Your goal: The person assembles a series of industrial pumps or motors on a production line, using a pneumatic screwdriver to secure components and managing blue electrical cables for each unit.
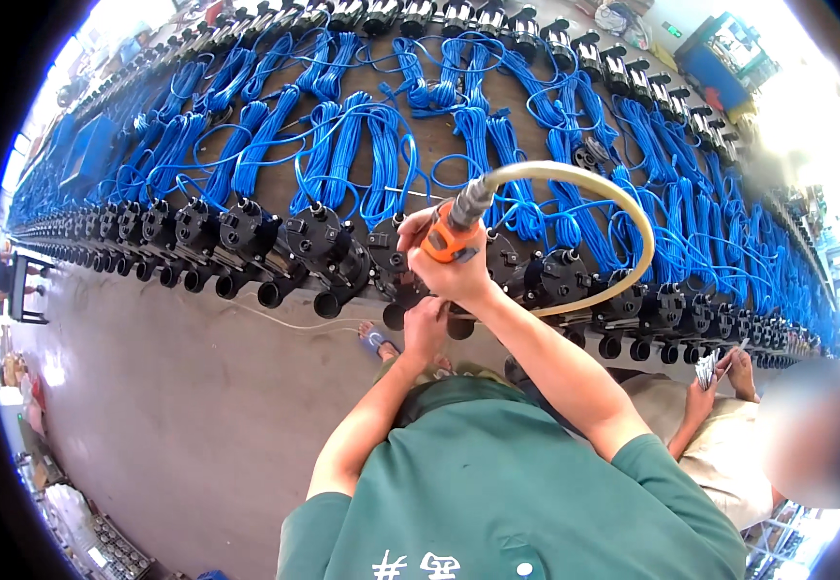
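Observation:
In my right hand [460, 275], fingers wrapped round its body, is an orange air tool [453, 240]. A pale yellow hose [648, 224] arcs from the grey fitting [475, 198] on its top. The tool's lower end is hidden by my hand. Just below, my left hand [426, 329] is closed at the front of a black pump-like unit [391, 263]; what its fingers hold does not show. More black units [318, 240] stand in a row on both sides, with coiled blue cables [381, 159] lying behind them.
On my right a person in a beige top [729, 445] holds a bunch of thin silvery pieces [707, 368]. A second row of units [526, 29] lines the far edge of the brown surface [429, 135]. A thin hose [289, 323] trails above the grey floor [197, 416].

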